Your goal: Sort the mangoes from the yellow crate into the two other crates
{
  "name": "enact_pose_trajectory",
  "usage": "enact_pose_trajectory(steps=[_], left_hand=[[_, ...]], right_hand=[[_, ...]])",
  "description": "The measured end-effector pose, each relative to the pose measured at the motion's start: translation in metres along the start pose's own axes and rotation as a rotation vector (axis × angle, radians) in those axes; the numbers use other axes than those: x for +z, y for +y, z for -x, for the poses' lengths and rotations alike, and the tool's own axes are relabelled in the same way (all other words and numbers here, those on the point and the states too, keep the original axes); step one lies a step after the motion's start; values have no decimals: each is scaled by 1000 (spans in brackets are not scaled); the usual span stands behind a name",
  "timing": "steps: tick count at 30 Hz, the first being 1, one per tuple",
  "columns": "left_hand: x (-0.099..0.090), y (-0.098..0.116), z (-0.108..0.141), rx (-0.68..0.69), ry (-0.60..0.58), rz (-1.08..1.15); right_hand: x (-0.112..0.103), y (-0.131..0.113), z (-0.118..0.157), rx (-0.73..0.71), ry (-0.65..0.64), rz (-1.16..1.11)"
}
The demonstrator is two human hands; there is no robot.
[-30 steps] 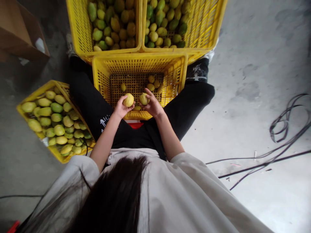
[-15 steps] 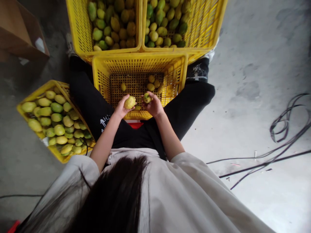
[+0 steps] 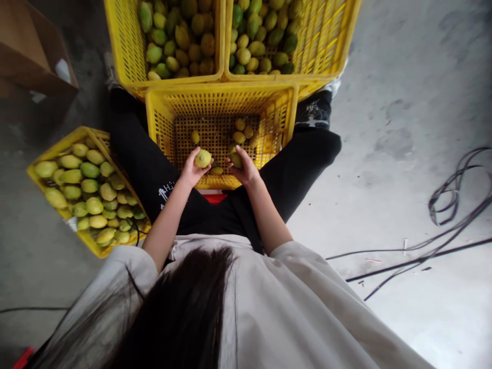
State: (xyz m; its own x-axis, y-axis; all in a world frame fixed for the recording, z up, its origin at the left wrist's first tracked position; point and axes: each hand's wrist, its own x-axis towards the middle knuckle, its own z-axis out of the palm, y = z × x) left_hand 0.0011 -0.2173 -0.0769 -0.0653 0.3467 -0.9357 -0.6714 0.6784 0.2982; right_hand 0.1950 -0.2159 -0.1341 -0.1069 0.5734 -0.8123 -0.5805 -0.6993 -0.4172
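Both hands are over a yellow plastic crate (image 3: 221, 92) between my legs. My left hand (image 3: 191, 170) is closed around a yellow-green lemon (image 3: 202, 159), whose rounded end faces up. In my right hand (image 3: 246, 168) is a greener lemon (image 3: 236, 158), partly covered by the fingers. Below them, on the crate's perforated bottom, lie a small cluster of yellow lemons (image 3: 239, 137) at the right, a single lemon (image 3: 195, 137) at the left and another lemon (image 3: 217, 170) near the front wall.
Beyond stand two larger yellow crates, left (image 3: 126, 46) and right (image 3: 326, 36), holding many green and yellow lemons. A tilted crate of lemons (image 3: 92, 189) sits beside my left leg. A cardboard box (image 3: 34, 46) is at far left; black cables (image 3: 442, 205) lie on the floor at right.
The lemon in my left hand has turned and shifted slightly left. The right-hand lemon has rotated and sits deeper in the fingers. The crates and loose lemons stay put.
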Motion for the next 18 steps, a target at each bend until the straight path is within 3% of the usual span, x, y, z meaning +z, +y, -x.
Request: enact_pose_trajectory(steps=[9, 15, 18], left_hand=[[1, -2, 2, 85, -19, 185], [1, -2, 1, 8, -15, 53], [2, -2, 1, -24, 3, -5]], right_hand=[[5, -7, 2, 45, 99, -129], [15, -4, 7, 14, 183, -73], [12, -5, 4, 70, 161, -74]])
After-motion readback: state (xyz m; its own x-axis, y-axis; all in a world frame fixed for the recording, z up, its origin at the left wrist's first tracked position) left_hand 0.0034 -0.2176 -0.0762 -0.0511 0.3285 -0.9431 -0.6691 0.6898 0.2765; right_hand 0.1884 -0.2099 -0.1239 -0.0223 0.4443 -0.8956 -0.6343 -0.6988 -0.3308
